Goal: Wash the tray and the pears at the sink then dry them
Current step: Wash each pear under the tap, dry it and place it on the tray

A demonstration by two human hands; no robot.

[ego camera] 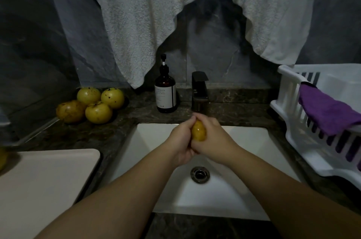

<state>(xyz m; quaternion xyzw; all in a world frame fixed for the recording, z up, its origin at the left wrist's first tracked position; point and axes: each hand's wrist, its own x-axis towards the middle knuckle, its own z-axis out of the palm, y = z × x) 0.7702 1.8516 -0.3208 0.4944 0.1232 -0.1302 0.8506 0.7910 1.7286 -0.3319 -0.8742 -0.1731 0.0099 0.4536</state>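
Observation:
Over the white sink [244, 141], just below the black faucet [199, 92], both my hands wrap around one yellow pear [198, 131]. My left hand [180, 141] grips it from the left and my right hand [214, 141] from the right, so only a strip of the pear shows between them. Several more yellow pears [91, 105] lie in a cluster on the dark counter at the back left. A pale tray [43, 180] lies flat on the counter at the near left.
A brown pump soap bottle [166, 94] stands left of the faucet. A white dish rack [316, 121] with a purple cloth [328, 111] over its rim sits at the right. A white towel [175, 14] hangs on the wall behind. The drain [200, 174] is in the sink's floor.

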